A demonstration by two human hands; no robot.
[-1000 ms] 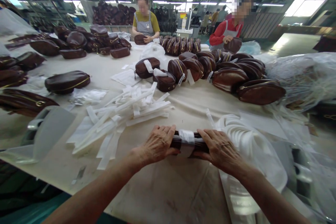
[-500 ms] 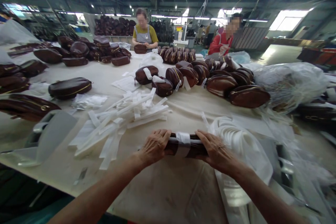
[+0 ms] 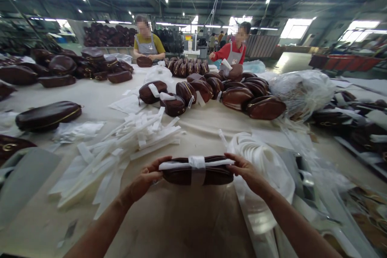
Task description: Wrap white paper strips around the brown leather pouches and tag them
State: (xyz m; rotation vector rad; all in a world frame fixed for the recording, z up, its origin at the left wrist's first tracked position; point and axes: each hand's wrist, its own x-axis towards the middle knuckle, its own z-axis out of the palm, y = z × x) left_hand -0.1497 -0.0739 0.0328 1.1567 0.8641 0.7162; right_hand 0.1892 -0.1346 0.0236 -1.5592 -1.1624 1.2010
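Between my hands, over the near part of the table, is a dark brown leather pouch (image 3: 178, 176). A white strip (image 3: 198, 163) wraps round its middle, and a long white piece lies along its top. My left hand (image 3: 150, 173) is closed on the pouch's left end, thumb in front and fingers at the back. At the right end, my right hand (image 3: 243, 168) pinches the pouch in the same way. Left of the pouch lies a loose pile of white strips (image 3: 142, 133). Just beyond my right hand sits a coil of white strip material (image 3: 256, 153).
Brown pouches (image 3: 266, 107) stand grouped across the table, with more heaped at the left. Clear plastic wrap (image 3: 302, 92) bulges at the right. Tape dispensers (image 3: 304, 173) flank the work area. Two people work at the far side, one in a red sleeve (image 3: 222, 53).
My hands have moved outward to the pouch's ends, uncovering more of it and its white piece. The view has swung right. The person in red has turned, with an arm stretched out.
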